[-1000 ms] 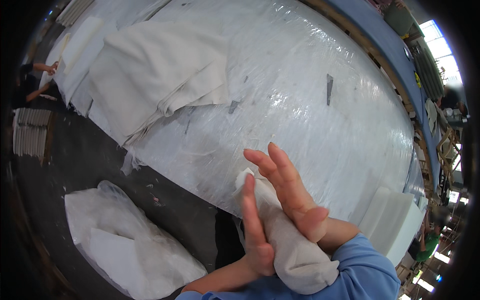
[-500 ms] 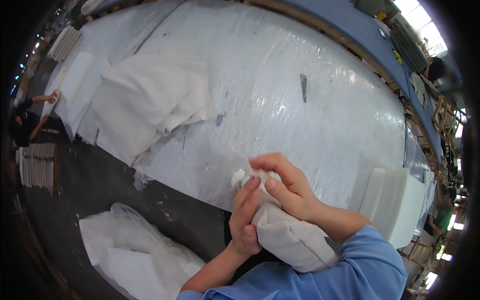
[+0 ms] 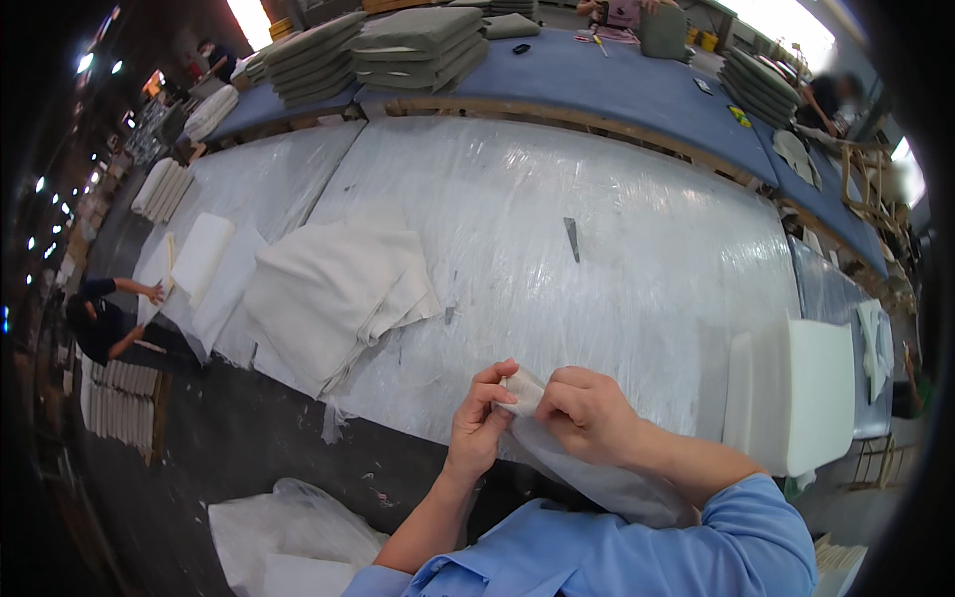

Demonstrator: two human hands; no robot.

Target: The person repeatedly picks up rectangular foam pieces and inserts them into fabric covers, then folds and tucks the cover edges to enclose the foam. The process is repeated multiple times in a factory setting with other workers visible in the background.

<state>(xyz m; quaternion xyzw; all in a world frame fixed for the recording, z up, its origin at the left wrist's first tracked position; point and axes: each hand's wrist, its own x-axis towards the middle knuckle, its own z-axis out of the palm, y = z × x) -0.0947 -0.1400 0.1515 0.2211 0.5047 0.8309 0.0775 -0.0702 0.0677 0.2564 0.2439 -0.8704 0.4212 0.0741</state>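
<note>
Left hand (image 3: 479, 420) on cloth (image 3: 597, 486), long axis down-rightward

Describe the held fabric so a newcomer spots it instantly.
Find the big plastic-wrapped table. By its near edge, the left hand and right hand pinch the pale fabric. Unlike the cloth pile lying on the table, this piece is hand-held.

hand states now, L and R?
Left hand: closed, pinching the pale cloth between thumb and fingers.
Right hand: closed, fingers curled on the same cloth.
</note>
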